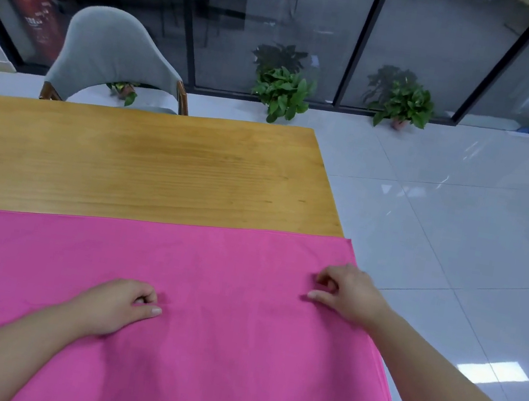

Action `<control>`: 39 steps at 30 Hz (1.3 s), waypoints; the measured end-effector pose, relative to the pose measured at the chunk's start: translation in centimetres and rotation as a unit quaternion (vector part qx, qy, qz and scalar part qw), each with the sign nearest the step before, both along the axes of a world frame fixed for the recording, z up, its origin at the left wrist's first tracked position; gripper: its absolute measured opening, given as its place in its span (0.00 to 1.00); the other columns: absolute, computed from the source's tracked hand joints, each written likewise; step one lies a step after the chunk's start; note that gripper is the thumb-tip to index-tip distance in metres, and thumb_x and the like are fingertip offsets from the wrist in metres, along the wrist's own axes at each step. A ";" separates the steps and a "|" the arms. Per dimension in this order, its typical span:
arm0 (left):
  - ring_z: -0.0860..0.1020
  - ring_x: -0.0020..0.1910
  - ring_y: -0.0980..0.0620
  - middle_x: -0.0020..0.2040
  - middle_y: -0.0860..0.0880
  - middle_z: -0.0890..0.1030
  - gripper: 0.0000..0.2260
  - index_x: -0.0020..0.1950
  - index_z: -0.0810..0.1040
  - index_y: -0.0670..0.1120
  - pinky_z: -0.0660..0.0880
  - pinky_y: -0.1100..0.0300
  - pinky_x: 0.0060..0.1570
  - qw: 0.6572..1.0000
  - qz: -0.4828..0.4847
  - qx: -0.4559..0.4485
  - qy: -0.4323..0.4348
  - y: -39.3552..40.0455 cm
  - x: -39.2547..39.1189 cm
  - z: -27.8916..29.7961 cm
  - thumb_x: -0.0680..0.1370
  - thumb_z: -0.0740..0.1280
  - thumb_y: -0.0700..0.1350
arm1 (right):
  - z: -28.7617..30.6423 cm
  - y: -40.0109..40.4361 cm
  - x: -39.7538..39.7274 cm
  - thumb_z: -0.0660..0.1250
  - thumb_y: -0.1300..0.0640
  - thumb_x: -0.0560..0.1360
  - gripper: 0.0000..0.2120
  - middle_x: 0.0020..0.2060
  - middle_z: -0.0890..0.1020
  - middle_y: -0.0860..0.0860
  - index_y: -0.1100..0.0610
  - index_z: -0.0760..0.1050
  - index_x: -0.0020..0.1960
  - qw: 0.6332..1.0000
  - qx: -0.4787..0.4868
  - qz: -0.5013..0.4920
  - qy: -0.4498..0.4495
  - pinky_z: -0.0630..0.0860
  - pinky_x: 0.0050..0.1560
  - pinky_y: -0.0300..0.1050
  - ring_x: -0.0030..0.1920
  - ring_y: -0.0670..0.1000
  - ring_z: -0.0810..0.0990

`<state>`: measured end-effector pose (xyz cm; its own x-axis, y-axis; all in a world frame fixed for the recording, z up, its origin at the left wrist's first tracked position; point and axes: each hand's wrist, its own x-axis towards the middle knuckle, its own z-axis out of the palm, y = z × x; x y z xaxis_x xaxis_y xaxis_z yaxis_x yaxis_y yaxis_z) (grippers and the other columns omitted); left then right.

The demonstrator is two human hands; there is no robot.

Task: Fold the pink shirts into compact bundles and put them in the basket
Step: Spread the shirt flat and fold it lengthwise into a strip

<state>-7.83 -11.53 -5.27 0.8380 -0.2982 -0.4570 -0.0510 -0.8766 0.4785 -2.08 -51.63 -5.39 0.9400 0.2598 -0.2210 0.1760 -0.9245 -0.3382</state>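
Observation:
A pink shirt (223,298) lies spread flat over the near half of the wooden table (144,164), its right edge hanging past the table's right side. My left hand (120,305) rests on the cloth near the middle, fingers curled under and thumb stretched out to the right. My right hand (349,293) rests on the cloth close to its far right corner, fingers curled and thumb pointing left. The fabric under both hands looks flat, with no fold lifted between the fingers. No basket is in view.
A grey chair (113,55) stands at the table's far left side. Two potted plants (284,89) (406,105) sit on the tiled floor by a glass wall. A red fire extinguisher (39,19) stands at the far left. Glossy floor runs along the table's right.

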 end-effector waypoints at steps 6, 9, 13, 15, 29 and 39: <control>0.71 0.34 0.62 0.34 0.63 0.76 0.08 0.41 0.73 0.61 0.68 0.64 0.39 0.996 -0.025 -0.082 -0.001 0.8 0.0 1.4 0.78 0.65 0.49 | 1.7 -3.6 -3.7 0.73 0.51 0.70 0.10 0.37 0.70 0.40 0.53 0.73 0.38 0.991 0.015 -0.071 0.109 0.66 0.40 0.34 0.43 0.45 0.70; 0.71 0.35 0.63 0.35 0.58 0.76 0.07 0.42 0.73 0.54 0.71 0.63 0.43 0.994 -0.087 -0.043 0.049 1.5 -0.1 2.7 0.77 0.66 0.54 | 2.7 -4.5 -5.5 0.68 0.57 0.75 0.07 0.35 0.74 0.48 0.59 0.73 0.43 0.966 0.143 -0.177 0.122 0.66 0.37 0.41 0.39 0.49 0.72; 0.69 0.29 0.64 0.33 0.56 0.74 0.17 0.38 0.72 0.51 0.67 0.68 0.36 0.985 -0.129 0.052 0.100 2.7 -0.4 3.7 0.76 0.62 0.62 | 3.0 -3.8 -7.3 0.61 0.55 0.79 0.05 0.37 0.76 0.51 0.57 0.70 0.50 0.922 0.250 -0.271 0.122 0.69 0.41 0.45 0.36 0.50 0.73; 0.72 0.30 0.64 0.36 0.54 0.78 0.15 0.42 0.75 0.48 0.69 0.67 0.35 0.984 -0.065 -0.020 0.164 2.6 -0.3 5.1 0.78 0.61 0.58 | 3.0 -3.1 -7.6 0.59 0.52 0.80 0.06 0.43 0.79 0.51 0.54 0.70 0.53 0.904 0.271 -0.314 0.106 0.72 0.44 0.47 0.42 0.52 0.77; 0.77 0.43 0.49 0.43 0.48 0.81 0.10 0.39 0.74 0.51 0.72 0.58 0.42 0.983 0.032 0.152 -0.096 0.5 12.2 6.6 0.78 0.65 0.53 | 2.9 -1.4 3.5 0.57 0.58 0.81 0.07 0.47 0.77 0.58 0.61 0.68 0.56 0.931 0.149 -0.334 -0.012 0.65 0.45 0.45 0.53 0.60 0.76; 0.74 0.45 0.49 0.48 0.47 0.79 0.13 0.37 0.66 0.51 0.71 0.58 0.46 0.970 0.067 0.225 -0.068 1.6 13.3 -0.9 0.80 0.60 0.53 | -1.5 -0.2 6.4 0.49 0.55 0.82 0.12 0.51 0.78 0.63 0.62 0.67 0.53 0.926 0.065 -0.372 0.013 0.66 0.44 0.48 0.48 0.62 0.75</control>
